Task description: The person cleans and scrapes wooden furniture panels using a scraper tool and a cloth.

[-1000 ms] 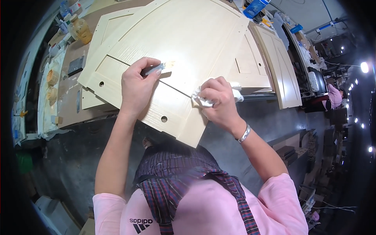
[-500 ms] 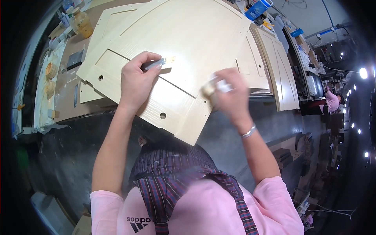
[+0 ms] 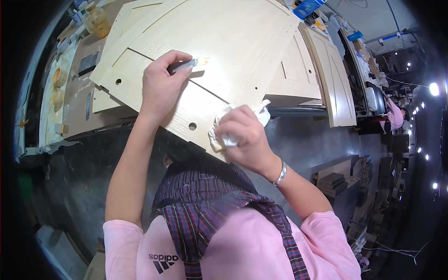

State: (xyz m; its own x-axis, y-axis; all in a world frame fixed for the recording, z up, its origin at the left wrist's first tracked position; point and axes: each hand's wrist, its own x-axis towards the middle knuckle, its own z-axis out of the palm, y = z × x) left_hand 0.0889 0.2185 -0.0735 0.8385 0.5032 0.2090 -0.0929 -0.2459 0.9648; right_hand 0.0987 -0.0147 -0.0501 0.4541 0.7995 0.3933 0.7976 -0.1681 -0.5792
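Note:
A cream-coloured wooden panel (image 3: 219,42) with grooves and round holes lies before me, its near corner jutting past the table. Above its left part, my left hand (image 3: 160,84) is closed on a small dark putty knife (image 3: 183,66) with yellowish putty on its tip, which points right. Bunched under the fingers of my right hand (image 3: 245,137) is a white cloth (image 3: 262,113), pressed against the panel's near right corner. A loose fold of it sticks out behind the hand.
More cream panels (image 3: 298,70) are stacked beneath and to the right. On the brown table (image 3: 77,109) at left stand a jar (image 3: 99,25), small orange-stained tubs (image 3: 59,77) and a dark block (image 3: 88,63). Dark boards (image 3: 332,182) lie low at right. A person (image 3: 395,116) works far right.
My right hand has swept the cloth left and toward me, down to the panel's near corner. My left hand has stayed almost in place with the putty knife.

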